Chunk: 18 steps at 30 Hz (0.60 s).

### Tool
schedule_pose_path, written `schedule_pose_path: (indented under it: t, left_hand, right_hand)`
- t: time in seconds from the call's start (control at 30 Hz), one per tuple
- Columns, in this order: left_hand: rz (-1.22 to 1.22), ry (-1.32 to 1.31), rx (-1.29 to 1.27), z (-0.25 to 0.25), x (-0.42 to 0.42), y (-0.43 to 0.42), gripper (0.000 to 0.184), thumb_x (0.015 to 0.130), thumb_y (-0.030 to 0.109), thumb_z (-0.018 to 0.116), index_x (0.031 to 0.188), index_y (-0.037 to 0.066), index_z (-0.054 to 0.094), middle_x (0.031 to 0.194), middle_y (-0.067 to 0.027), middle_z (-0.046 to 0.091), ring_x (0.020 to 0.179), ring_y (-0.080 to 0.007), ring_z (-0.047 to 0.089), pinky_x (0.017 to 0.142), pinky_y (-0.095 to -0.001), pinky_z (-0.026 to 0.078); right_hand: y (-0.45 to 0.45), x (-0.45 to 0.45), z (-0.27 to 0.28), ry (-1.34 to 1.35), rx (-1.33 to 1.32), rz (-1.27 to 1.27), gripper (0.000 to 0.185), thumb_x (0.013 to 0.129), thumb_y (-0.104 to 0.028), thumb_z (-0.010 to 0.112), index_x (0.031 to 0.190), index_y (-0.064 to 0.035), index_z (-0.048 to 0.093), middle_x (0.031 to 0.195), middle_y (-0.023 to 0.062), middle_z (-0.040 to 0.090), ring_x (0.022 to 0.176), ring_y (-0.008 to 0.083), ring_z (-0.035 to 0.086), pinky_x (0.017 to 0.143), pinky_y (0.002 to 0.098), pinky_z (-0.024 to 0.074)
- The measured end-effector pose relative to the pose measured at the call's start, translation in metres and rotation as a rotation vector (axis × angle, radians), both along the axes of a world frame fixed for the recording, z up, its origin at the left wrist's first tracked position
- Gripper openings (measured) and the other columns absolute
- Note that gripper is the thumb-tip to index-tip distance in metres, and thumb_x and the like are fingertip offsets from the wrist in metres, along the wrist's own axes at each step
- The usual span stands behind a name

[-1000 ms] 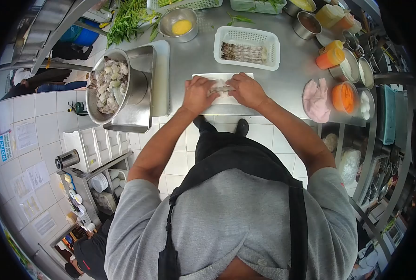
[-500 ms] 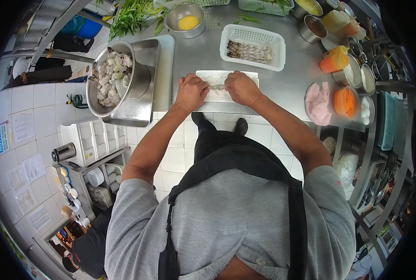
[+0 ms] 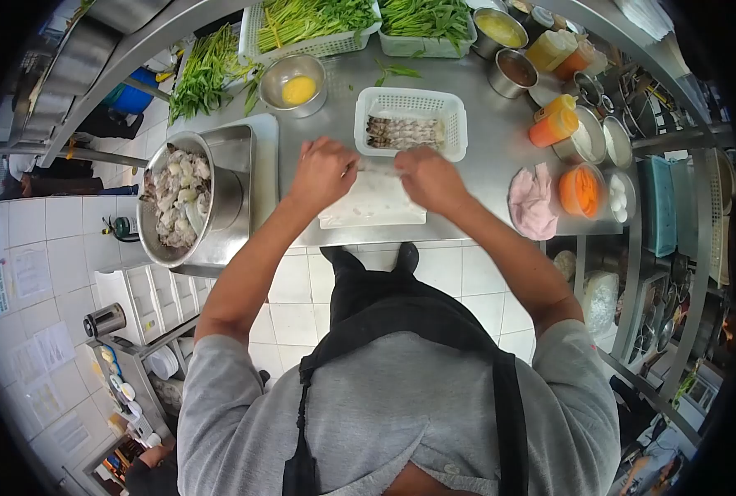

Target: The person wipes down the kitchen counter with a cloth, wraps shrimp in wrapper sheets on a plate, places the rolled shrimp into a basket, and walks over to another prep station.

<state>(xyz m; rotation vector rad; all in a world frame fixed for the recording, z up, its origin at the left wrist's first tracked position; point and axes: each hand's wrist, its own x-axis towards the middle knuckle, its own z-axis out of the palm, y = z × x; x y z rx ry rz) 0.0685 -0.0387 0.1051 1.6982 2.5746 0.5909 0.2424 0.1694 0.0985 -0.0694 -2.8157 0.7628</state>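
My left hand (image 3: pixel 325 172) and my right hand (image 3: pixel 431 178) each pinch one end of a peeled shrimp (image 3: pixel 376 170). It is stretched out level between them, a little blurred, above the far part of a white board (image 3: pixel 373 208). Just beyond the hands stands a white perforated basket (image 3: pixel 456 142). Inside it, a row of straightened shrimp (image 3: pixel 405 131) lies with dark tails toward the left. To the left, a large metal bowl (image 3: pixel 145 227) holds a heap of raw shrimp (image 3: pixel 179 198).
The bowl rests on a metal tray (image 3: pixel 240 157) beside a cutting board (image 3: pixel 265 161). A bowl with yellow egg (image 3: pixel 298 89) and greens (image 3: pixel 306 29) stand at the back. Sauce bottles (image 3: pixel 553 122), a pink cloth (image 3: pixel 533 201) and an orange-filled tub (image 3: pixel 580 190) are at right.
Both hands have lifted off the white board and moved forward toward the basket with the shrimp between them. The camera's view has shifted, showing more of the counter's back.
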Motion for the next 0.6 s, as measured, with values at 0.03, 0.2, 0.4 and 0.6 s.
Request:
schedule_pose_path:
  t: [0.03, 0.2, 0.4, 0.6]
  left_hand:
    - [-0.006, 0.029, 0.043, 0.001, -0.009, 0.021, 0.009, 0.087, 0.017, 0.079, 0.094, 0.014, 0.083, 0.093, -0.0027, 0.076, 0.104, -0.025, 0.069, 0.091, -0.0471, 0.047]
    - [0.032, 0.158, 0.0, -0.028, -0.041, 0.118, 0.011, 0.087, 0.016, 0.077, 0.096, 0.015, 0.085, 0.098, -0.0022, 0.076, 0.109, -0.0253, 0.068, 0.095, -0.0479, 0.047]
    - [0.017, 0.277, -0.194, -0.066, -0.047, 0.152, 0.013, 0.083, 0.017, 0.079, 0.094, 0.017, 0.085, 0.101, 0.0009, 0.076, 0.12, -0.0257, 0.06, 0.1, -0.0519, 0.041]
    - [-0.02, 0.331, -0.144, -0.076, -0.05, 0.148, 0.015, 0.082, 0.012, 0.077, 0.094, 0.017, 0.085, 0.103, 0.0016, 0.074, 0.121, -0.0255, 0.057, 0.101, -0.0525, 0.038]
  right_hand:
    - [0.018, -0.011, 0.001, 0.036, 0.064, -0.03, 0.015, 0.086, -0.003, 0.065, 0.101, -0.0043, 0.07, 0.096, 0.0171, 0.073, 0.099, 0.0404, 0.07, 0.09, 0.0522, 0.0574]
    - [0.095, -0.065, -0.01, -0.047, 0.311, -0.108, 0.016, 0.086, -0.002, 0.065, 0.101, -0.0067, 0.072, 0.103, 0.0133, 0.074, 0.108, 0.0369, 0.07, 0.094, 0.0508, 0.0566]
    - [0.113, -0.074, -0.047, -0.131, 0.476, -0.095, 0.017, 0.091, -0.008, 0.067, 0.104, -0.008, 0.077, 0.11, 0.0093, 0.075, 0.114, 0.0297, 0.069, 0.101, 0.0464, 0.0555]
    - [0.107, -0.065, -0.054, -0.107, 0.472, -0.132, 0.015, 0.092, -0.012, 0.067, 0.099, -0.0085, 0.08, 0.11, 0.0112, 0.075, 0.113, 0.0292, 0.07, 0.101, 0.0443, 0.0566]
